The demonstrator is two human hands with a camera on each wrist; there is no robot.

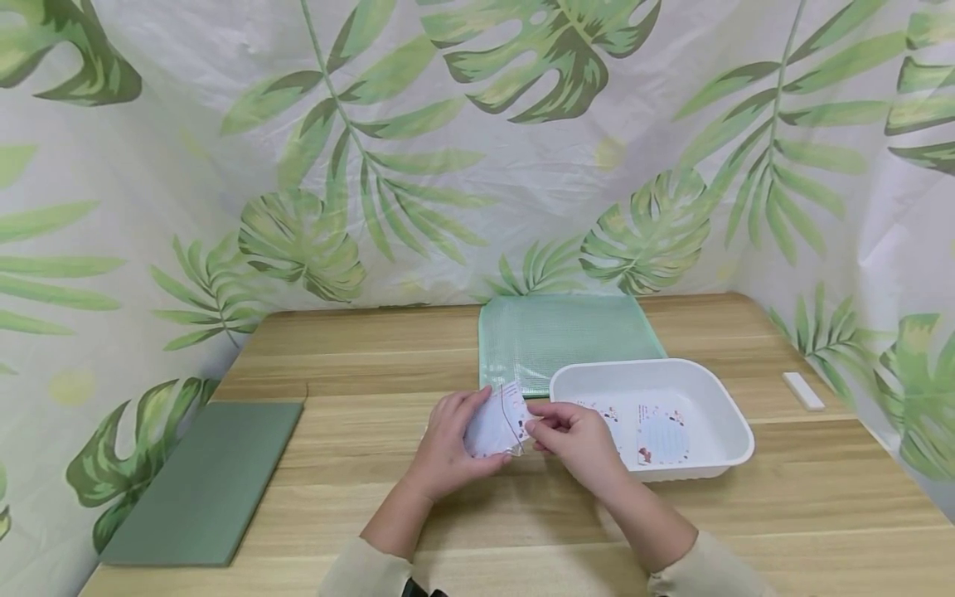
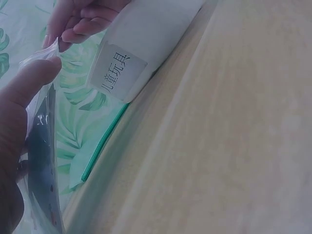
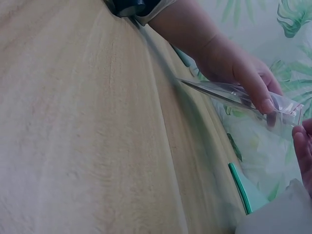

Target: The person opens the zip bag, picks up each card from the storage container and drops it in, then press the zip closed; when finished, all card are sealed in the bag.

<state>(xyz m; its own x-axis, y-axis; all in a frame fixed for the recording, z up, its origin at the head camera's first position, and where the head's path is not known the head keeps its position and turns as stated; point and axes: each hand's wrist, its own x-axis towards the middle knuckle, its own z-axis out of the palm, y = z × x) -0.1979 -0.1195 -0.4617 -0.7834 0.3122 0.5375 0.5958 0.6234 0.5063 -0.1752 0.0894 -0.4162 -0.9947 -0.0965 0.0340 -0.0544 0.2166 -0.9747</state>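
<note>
A clear zip bag (image 1: 492,424) with a red line along its top holds a printed white card or cards. My left hand (image 1: 446,444) grips the bag's body, thumb on one face and fingers behind. At the bag's top edge, my right hand (image 1: 578,437) pinches the plastic between thumb and fingers. The left wrist view shows the bag (image 2: 43,146) edge-on, with something flat and dark-looking inside. Just right of the hands stands a white plastic tub (image 1: 727,423), partly covered by my right hand. Printed cards (image 1: 662,435) with small red pictures lie in it.
Behind the tub lies a green mesh zip pouch (image 1: 559,336). A dark green board (image 1: 209,485) is at the table's left edge, and a small white bar (image 1: 803,390) at the right. The tub's side bears a label (image 2: 119,73) in Chinese characters. A leaf-print curtain (image 1: 418,166) surrounds the table.
</note>
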